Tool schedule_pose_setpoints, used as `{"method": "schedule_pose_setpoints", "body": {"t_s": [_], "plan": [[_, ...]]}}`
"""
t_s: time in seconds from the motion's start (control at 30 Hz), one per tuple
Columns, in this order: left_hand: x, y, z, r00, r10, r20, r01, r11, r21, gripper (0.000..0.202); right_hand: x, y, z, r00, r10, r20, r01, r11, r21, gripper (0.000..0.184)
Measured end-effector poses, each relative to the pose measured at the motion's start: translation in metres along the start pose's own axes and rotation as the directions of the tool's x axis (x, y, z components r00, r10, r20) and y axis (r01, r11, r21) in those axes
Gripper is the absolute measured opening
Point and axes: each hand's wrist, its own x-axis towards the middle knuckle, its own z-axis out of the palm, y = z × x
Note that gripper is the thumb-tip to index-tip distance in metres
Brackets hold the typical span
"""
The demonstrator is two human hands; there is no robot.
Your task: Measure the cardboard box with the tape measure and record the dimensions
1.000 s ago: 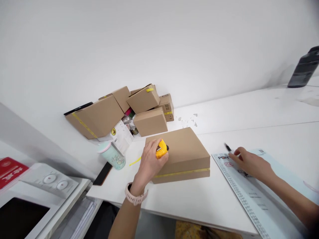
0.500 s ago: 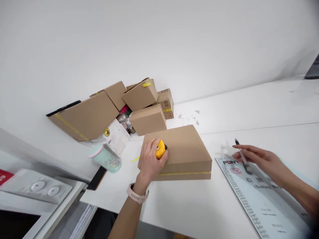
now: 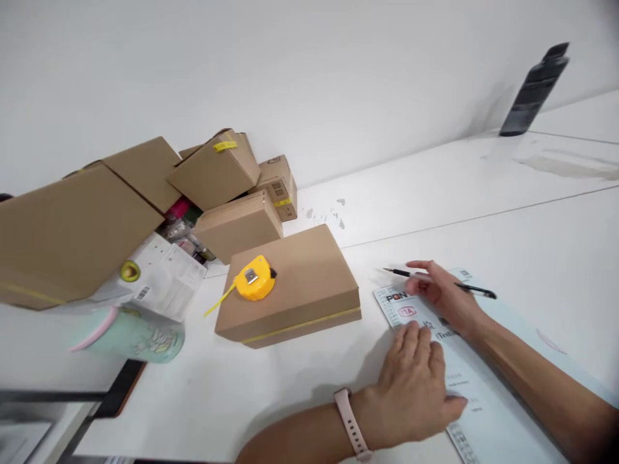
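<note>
White table [image 3: 193, 412]: pale surface against a white wall [image 3: 338, 84], with stacked cardboard boxes [image 3: 239, 225] at the back left.
Pen [image 3: 476, 292]: lies slantwise through the right hand's fingers, black tip jutting out left past them, dark end emerging beyond the knuckles.
Right hand [image 3: 447, 299]: fingers curled closely around the pen, above the report's printed top; which ones pinch it, I cannot tell.
Left hand [image 3: 413, 380]: palm down on the report [image 3: 488, 412], fingers nearly straight, thumb spread, gripping nothing visible.
Tape measure [image 3: 256, 280]: yellow, resting on the nearest box [image 3: 300, 270], well apart from both hands.
</note>
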Motion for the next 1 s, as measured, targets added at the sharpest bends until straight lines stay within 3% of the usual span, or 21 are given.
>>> {"method": "schedule_pose_setpoints", "body": {"t_s": [0.1, 0.17, 0.3, 0.47, 0.57, 0.73, 1.0], "plan": [[-0.001, -0.007, 0.009, 0.993, -0.041, 0.113, 0.045, 0.998, -0.033, 0.073, -0.006, 0.001, 0.006, 0.977, 0.173, 0.121, -0.181, 0.982, 0.058, 0.057], [-0.003, -0.011, 0.011, 0.991, -0.055, 0.123, 0.066, 0.994, -0.082, 0.071, -0.009, 0.002, 0.009, 0.974, 0.208, 0.093, -0.211, 0.977, 0.025, 0.049], [-0.004, -0.013, 0.017, 0.985, -0.127, 0.12, 0.148, 0.972, -0.185, 0.065, -0.01, 0.004, 0.013, 0.993, 0.108, -0.045, -0.111, 0.993, -0.046, 0.049], [-0.002, -0.014, 0.017, 0.961, -0.227, 0.158, 0.256, 0.947, -0.193, 0.076, -0.012, 0.006, 0.014, 0.995, 0.093, 0.024, -0.088, 0.984, -0.152, 0.044], [0.0, -0.016, 0.01, 0.958, -0.216, 0.19, 0.247, 0.956, -0.157, 0.078, -0.013, 0.007, 0.014, 0.992, 0.115, 0.045, -0.104, 0.975, -0.196, 0.042], [0.002, -0.019, 0.005, 0.959, -0.208, 0.193, 0.232, 0.966, -0.112, 0.075, -0.013, 0.007, 0.011, 0.999, 0.03, 0.026, -0.02, 0.941, -0.337, 0.034], [0.007, -0.03, 0.007, 0.977, -0.134, 0.165, 0.152, 0.983, -0.099, 0.076, -0.012, 0.016, 0.01, 0.997, 0.056, 0.059, -0.034, 0.949, -0.315, 0.035]]}}
